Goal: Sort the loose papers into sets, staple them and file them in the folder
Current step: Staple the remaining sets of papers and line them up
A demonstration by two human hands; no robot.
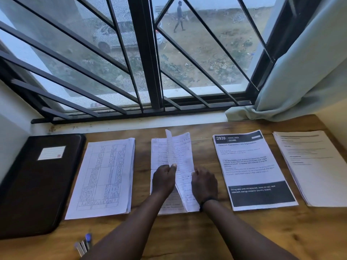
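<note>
Left hand [163, 178] and right hand [203, 182] each pinch handwritten sheets [181, 158] above the table [187, 231]

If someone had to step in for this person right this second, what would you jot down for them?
Left hand pinches the raised sheet of the handwritten stack; right hand holds the same stack's right edge.
Four sets lie in a row on the wooden desk: table sheets, the handwritten stack, the "2939 Dining Area" printout, a faint text stack.
The black folder lies closed at far left; a stapler sits at the near edge.
Done: sorting looks nearly finished.
Left: stapling, filing.
</note>
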